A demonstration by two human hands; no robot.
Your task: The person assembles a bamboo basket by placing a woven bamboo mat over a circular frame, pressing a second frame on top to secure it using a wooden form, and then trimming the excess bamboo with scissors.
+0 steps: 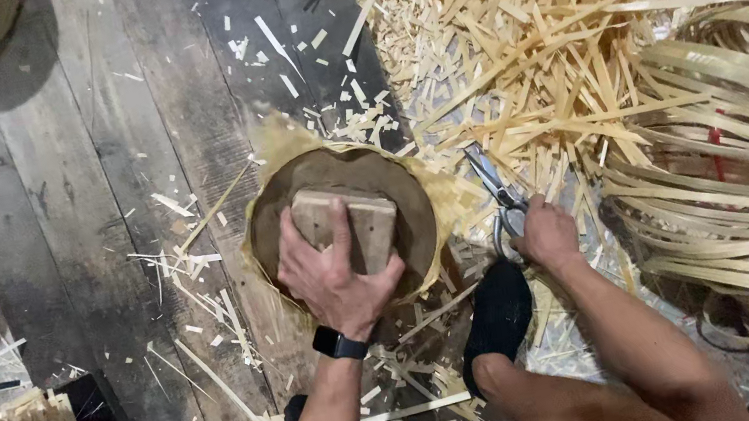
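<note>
One wooden block (347, 228) – left hand (333, 278), one shears (496, 192) – right hand (548, 232)

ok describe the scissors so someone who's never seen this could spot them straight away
Start at the big pile of pale bamboo strips on the dark plank floor. At its lower edge, right of the round mat pressed under a wooden block, the right hand grips the scissors. They are the only grey metal thing among the straw-coloured strips, blades pointing away from the person.

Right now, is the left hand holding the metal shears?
No, the left hand presses a wooden block; the right hand grips the metal shears.
</note>
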